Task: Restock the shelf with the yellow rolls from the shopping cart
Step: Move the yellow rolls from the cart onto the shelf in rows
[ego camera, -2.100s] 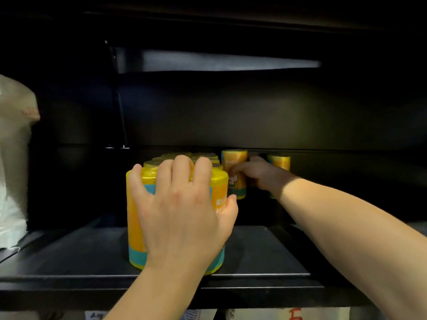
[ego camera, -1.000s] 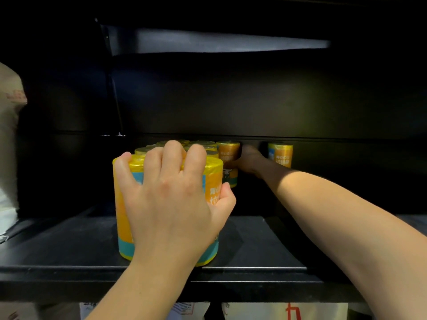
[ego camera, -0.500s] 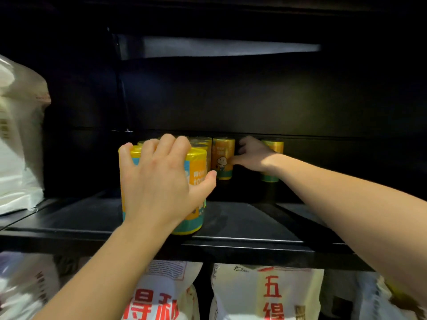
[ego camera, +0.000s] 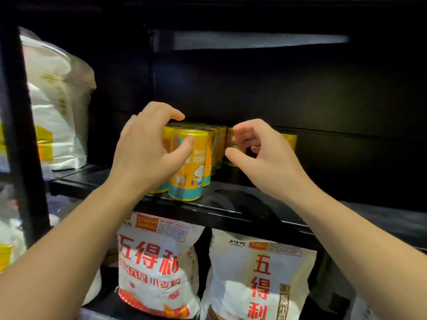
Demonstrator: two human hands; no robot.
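Through the head camera, both your hands are up at the dark shelf [ego camera: 231,214]. Your left hand [ego camera: 147,155] is relaxed into a loose claw and holds nothing. Its fingers arch over the tops of the yellow rolls [ego camera: 217,146] and its thumb lies across the front roll [ego camera: 193,172]; I cannot tell whether it touches. That cluster stands upright near the shelf's front edge, with two rolls side by side in front and more ranked behind, too overlapped to count. Your right hand [ego camera: 265,158] is likewise loose and empty, its fingers half curled in front of one single roll [ego camera: 229,137] just right of the cluster. One more lone roll [ego camera: 290,140] stands further right, toward the back. Below the shelf sit two flour bags [ego camera: 159,262] printed with red characters. At the left stands one white sack [ego camera: 57,107].
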